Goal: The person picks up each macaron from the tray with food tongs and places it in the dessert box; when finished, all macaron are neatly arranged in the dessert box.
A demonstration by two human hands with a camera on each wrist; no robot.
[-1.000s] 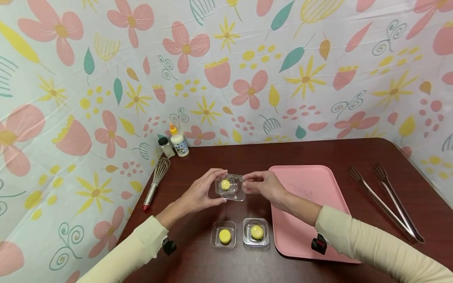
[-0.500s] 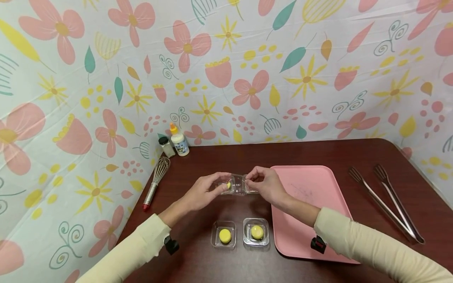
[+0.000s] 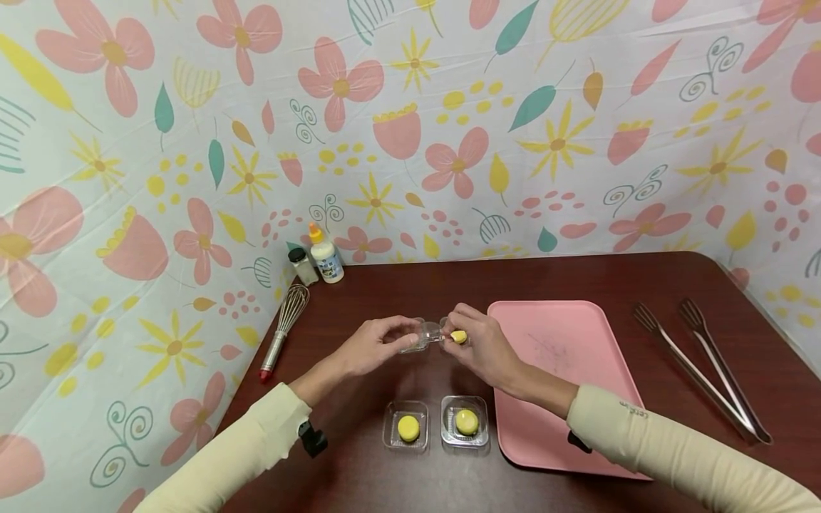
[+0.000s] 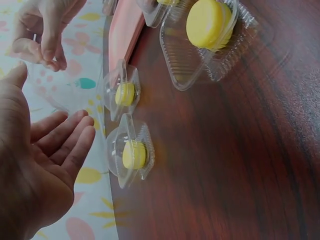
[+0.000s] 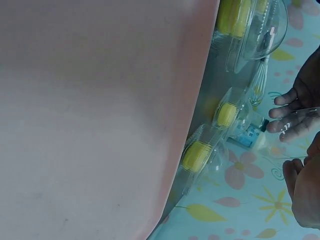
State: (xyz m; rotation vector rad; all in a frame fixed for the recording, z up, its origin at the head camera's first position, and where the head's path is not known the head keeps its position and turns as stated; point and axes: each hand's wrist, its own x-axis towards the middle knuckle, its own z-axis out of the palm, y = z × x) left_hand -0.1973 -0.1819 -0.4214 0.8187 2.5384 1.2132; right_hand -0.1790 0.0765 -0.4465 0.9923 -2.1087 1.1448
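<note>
Both hands hold a clear plastic container (image 3: 431, 332) between them over the table. My left hand (image 3: 365, 347) has its thumb and fingers at the container's left side; in the left wrist view those fingers (image 4: 75, 140) look fairly straight. At the opposite edge my right hand (image 3: 484, 347) pinches the plastic. Nearer the front, a yellow macaron (image 3: 408, 428) and a second macaron (image 3: 467, 422) sit in clear boxes on the table. Two further boxed macarons, a macaron (image 4: 125, 94) and another macaron (image 4: 134, 155), show in the left wrist view; the hands mostly cover them from the head view.
Right of the boxes lies a pink tray (image 3: 545, 311), partly under the right forearm. Metal tongs (image 3: 712, 367) lie at the far right. A whisk (image 3: 282, 331), a black-capped jar (image 3: 303, 268) and a glue bottle (image 3: 328, 258) stand or lie at the left, by the flowered curtain (image 3: 410, 142).
The container has tilted flatter and edge-on between the hands. My left hand has shifted slightly right, covering a yellow macaron once visible there; another yellow patch now shows by the right fingers.
</note>
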